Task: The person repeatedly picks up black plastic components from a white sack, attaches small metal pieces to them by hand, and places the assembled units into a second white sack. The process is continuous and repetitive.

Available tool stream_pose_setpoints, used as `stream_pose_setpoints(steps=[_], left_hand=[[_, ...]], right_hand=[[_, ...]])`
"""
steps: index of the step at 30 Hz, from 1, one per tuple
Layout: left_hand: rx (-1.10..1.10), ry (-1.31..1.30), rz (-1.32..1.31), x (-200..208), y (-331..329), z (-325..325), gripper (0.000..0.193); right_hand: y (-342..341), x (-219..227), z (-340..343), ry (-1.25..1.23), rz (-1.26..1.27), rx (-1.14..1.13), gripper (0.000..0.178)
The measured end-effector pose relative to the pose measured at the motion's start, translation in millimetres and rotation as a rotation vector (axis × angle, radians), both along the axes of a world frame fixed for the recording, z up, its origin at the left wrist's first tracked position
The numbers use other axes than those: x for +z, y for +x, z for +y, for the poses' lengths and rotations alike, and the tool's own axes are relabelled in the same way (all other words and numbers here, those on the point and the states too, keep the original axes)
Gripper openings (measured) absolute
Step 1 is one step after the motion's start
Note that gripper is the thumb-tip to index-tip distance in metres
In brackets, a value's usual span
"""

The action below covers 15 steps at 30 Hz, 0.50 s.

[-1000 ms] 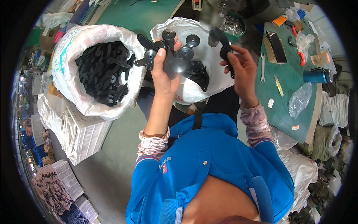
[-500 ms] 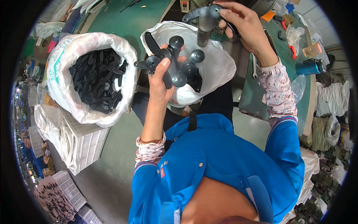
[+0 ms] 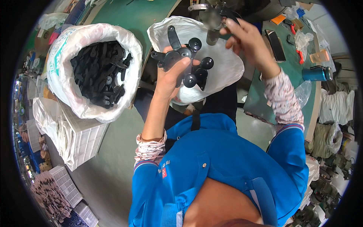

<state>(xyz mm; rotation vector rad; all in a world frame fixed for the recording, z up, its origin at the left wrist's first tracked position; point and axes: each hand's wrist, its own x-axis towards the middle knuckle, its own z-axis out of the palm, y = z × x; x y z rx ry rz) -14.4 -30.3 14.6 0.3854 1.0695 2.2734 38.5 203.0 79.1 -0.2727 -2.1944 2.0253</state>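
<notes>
My left hand (image 3: pixel 170 77) grips a bunch of black plastic arm-shaped parts (image 3: pixel 172 58). They have round ends and small holes, and the thumb presses across them. Below and beside the bunch, a white bag (image 3: pixel 223 72) hangs open, with black round-ended parts (image 3: pixel 207 62) showing at its near side. My right hand (image 3: pixel 251 43) is beside a grey metal machine head (image 3: pixel 211 20), its fingers apart and slightly curled. A dark piece (image 3: pixel 229 14) sits by the index fingertip at the machine; whether they touch I cannot tell. The fingers hold nothing that I can see.
A white sack (image 3: pixel 130 72) full of black parts stands at the left, above a white plastic crate (image 3: pixel 89 142). On the green table at the right are a phone (image 3: pixel 275 45), a blue flask (image 3: pixel 317 73), red-handled tools (image 3: pixel 300 56) and an orange-tinted cup (image 3: pixel 319 56).
My right hand has let go of the black part at the machine and drawn back slightly, its fingers spreading. My left hand with its bunch has shifted a little to the right.
</notes>
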Motion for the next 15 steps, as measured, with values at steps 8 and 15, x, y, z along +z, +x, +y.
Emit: stream_pose_setpoints(steps=[8, 15], left_hand=[[-0.027, -0.072, 0.067, -7, 8, 14, 0.036], [-0.123, -0.104, -0.001, -3, 12, 7, 0.046]], right_hand=[[20, -24, -49, 0.397, 0.224, 0.067, 0.026], [17, -25, -43, 0.09, 0.059, 0.054, 0.021]])
